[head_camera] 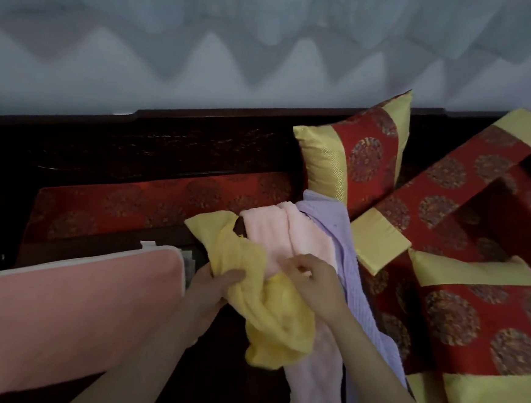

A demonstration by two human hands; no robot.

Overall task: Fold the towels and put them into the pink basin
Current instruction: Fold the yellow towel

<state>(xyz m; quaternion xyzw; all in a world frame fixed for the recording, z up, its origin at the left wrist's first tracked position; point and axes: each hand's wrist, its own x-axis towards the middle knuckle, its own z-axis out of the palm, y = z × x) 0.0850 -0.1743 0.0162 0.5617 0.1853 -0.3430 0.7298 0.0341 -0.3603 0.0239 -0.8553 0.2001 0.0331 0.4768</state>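
One yellow towel (280,323) in left hand (216,281), right hand (312,281); white label (188,260) unreadable.

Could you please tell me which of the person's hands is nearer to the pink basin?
Left. The left hand, gripping the yellow towel, is just beside the rim of the pink basin; the right hand is farther right, over the pink towel, apart from the basin.

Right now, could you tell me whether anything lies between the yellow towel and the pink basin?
Nothing visible does. The left hand and right hand grip the yellow towel, and the pink basin sits directly to its left.
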